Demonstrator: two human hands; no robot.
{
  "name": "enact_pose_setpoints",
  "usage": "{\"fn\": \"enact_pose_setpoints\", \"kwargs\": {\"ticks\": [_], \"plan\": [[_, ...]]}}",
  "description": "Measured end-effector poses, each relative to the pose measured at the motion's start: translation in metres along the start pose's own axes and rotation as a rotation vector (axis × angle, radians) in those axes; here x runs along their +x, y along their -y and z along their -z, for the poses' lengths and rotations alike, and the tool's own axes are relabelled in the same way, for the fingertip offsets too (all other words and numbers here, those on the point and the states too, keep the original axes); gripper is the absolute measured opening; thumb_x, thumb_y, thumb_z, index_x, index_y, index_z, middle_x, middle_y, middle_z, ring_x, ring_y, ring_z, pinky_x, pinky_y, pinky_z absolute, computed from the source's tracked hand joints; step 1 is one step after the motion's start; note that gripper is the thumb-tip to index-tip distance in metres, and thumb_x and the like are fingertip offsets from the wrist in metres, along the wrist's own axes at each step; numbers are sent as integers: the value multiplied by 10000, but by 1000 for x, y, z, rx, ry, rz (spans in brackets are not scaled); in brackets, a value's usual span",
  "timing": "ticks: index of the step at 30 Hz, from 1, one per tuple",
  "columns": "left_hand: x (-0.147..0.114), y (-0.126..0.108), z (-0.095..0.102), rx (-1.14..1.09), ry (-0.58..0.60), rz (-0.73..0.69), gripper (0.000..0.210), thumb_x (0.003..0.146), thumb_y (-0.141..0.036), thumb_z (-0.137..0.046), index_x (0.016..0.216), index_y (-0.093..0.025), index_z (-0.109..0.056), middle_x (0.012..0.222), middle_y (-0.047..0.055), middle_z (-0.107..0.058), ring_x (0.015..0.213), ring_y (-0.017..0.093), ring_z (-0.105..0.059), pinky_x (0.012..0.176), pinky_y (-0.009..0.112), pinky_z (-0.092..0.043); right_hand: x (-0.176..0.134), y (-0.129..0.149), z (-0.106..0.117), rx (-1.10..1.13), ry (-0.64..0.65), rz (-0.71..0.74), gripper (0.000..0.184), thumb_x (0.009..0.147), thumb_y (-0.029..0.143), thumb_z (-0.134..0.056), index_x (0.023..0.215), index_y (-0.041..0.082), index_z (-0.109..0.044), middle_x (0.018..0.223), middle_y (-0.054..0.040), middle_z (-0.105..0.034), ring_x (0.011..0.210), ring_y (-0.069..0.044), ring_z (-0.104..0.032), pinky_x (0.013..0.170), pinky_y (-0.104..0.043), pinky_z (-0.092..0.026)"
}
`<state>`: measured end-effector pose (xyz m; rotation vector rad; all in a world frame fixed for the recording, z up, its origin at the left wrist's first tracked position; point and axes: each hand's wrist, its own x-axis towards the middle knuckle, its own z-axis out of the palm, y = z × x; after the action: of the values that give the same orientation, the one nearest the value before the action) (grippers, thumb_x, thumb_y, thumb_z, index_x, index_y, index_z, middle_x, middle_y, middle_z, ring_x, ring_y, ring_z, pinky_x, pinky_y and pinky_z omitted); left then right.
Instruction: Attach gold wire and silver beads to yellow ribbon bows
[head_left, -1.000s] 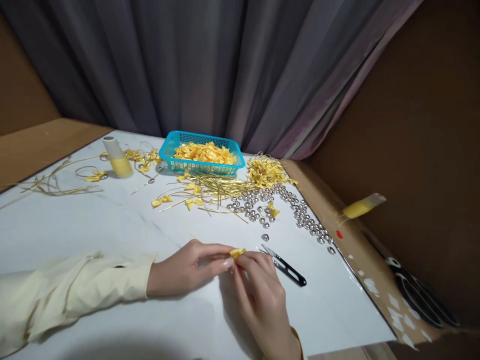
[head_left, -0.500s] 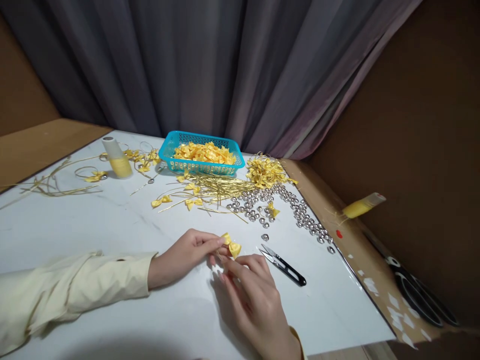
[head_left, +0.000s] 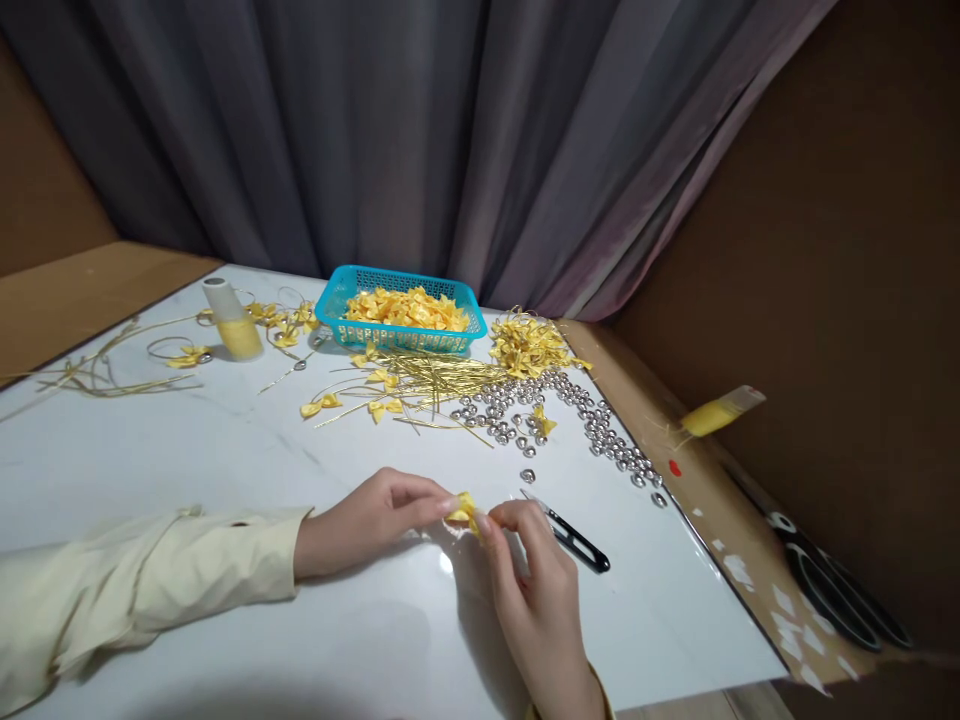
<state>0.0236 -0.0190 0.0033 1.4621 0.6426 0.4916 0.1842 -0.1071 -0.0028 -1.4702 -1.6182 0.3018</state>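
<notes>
The right hand (head_left: 536,590) pinches its thumb and fingertip onto one end of a yellow bow (head_left: 465,508); the left hand (head_left: 382,520) has its grip closed on the other, over the table (head_left: 360,650). Uneven pulling could let the small bow slip or crease. From it, black snips (head_left: 589,550) lie between 3 and 4 o'clock, blades beside the right knuckles: a careless swing could prick. Towards 2 o'clock, loose silver beads (head_left: 604,432) could scatter if brushed; near 12, overlapping gold wires (head_left: 442,375) could snag.
</notes>
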Motion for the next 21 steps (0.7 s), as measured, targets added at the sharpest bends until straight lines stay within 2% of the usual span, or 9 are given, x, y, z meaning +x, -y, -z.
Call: {"fn": "enact_pose_setpoints", "kwargs": {"ticks": [4,9,13,17,20,21], "plan": [[0,0,0,47,4,1,260,780,-362,-633,943,-162,-658,912,40,-664,814,159,-559,746,257,-436,-1,-1,1,60,97,-59,202,933,204,-413,741,195,-474,694,-7,-511,651,-139,-496,580,-252,-378],[-1,1,-1,78,41,-15,255,823,-369,-572,810,-131,-662,791,44,-656,751,153,-553,718,261,-436,-1,1,2,79,143,-118,267,955,241,-366,707,200,-457,668,-3,-499,645,-143,-490,578,-259,-370],[-1,1,0,85,67,-8,261,830,-364,-559,773,-127,-654,727,26,-638,695,134,-537,666,238,-428,0,3,2,60,127,-70,227,960,225,-346,778,195,-478,735,-16,-515,700,-149,-488,636,-273,-383],[0,1,1,69,78,18,252,817,-353,-577,755,-122,-656,710,25,-640,694,134,-540,673,239,-431,2,4,2,42,195,-4,186,961,201,-330,858,201,-485,823,-30,-543,785,-162,-506,696,-288,-407],[2,0,0,-10,4,52,254,806,-358,-593,747,-123,-670,735,35,-660,724,147,-561,705,248,-438,0,2,0,-19,127,-1,102,924,287,-456,980,203,-471,900,-48,-561,837,-185,-535,711,-304,-440],[3,0,0,-47,-36,64,253,797,-358,-604,739,-122,-675,730,36,-662,720,149,-563,707,249,-438,-1,1,-1,-52,96,7,209,885,334,-532,1025,200,-456,932,-59,-563,860,-200,-541,723,-316,-451]]}}
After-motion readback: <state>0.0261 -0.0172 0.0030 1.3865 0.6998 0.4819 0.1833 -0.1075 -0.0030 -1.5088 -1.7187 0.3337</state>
